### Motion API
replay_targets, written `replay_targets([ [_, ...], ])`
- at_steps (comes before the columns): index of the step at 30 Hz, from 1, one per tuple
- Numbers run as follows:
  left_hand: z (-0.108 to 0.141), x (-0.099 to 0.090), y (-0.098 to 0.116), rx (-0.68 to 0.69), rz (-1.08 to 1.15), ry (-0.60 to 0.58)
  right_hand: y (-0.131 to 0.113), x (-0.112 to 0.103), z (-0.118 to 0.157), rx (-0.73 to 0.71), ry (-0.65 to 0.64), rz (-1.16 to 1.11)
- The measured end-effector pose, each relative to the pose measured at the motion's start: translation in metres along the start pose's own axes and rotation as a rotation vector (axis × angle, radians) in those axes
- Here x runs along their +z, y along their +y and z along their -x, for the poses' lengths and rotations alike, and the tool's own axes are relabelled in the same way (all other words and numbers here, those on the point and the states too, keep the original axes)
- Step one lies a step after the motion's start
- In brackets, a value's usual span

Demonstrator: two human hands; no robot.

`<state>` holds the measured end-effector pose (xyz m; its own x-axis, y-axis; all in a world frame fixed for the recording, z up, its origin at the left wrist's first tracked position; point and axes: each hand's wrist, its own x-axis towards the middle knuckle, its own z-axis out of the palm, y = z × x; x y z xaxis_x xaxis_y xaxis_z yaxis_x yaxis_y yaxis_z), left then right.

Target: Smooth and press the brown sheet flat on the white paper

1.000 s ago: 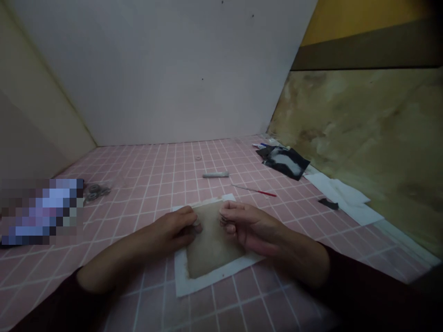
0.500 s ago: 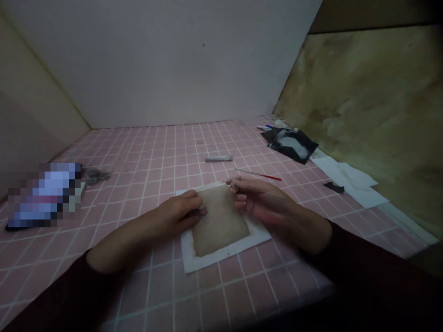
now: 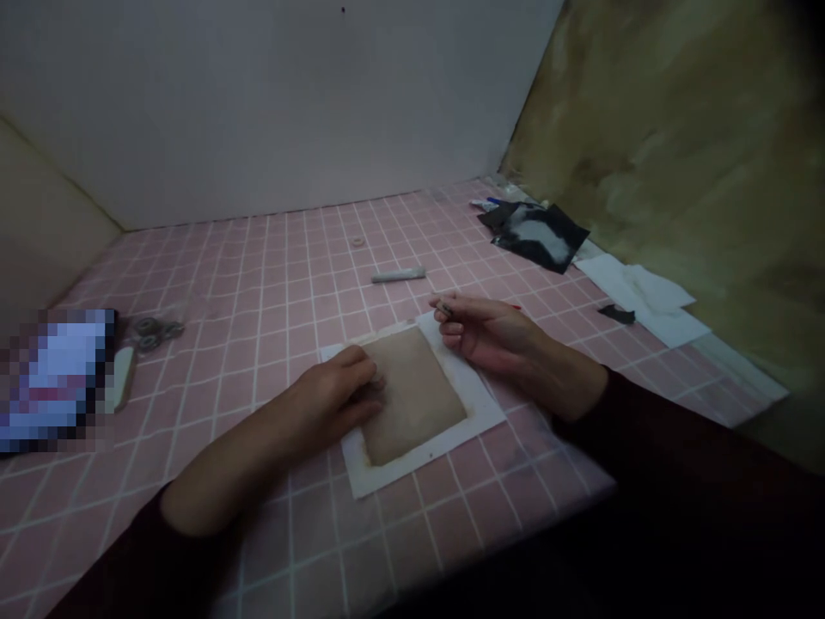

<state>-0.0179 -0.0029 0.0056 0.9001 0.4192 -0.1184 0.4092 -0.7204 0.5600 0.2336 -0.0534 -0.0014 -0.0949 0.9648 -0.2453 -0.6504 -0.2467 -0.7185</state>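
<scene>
Resting flat, the left hand (image 3: 339, 389) presses the tan square pad (image 3: 412, 395) on its white backing; the right hand (image 3: 490, 335) pinches a small dark object (image 3: 444, 307) between closed fingers (image 3: 451, 327) above the pink tiled table (image 3: 258, 292).

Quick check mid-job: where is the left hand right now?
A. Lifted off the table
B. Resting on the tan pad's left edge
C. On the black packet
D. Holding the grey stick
B: the left hand lies on the left edge of the tan pad, far from the grey stick and the black packet.
</scene>
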Motion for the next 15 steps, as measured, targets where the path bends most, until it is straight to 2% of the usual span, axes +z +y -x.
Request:
replay_targets([
  [8, 0.001, 0.005, 0.007, -0.022, -0.054, 0.004, -0.002, 0.000, 0.000, 0.000, 0.013, 0.011],
  [15, 0.003, 0.004, 0.015, 0.058, -0.225, 0.051, -0.003, -0.001, -0.002, 0.006, 0.027, 0.098],
])
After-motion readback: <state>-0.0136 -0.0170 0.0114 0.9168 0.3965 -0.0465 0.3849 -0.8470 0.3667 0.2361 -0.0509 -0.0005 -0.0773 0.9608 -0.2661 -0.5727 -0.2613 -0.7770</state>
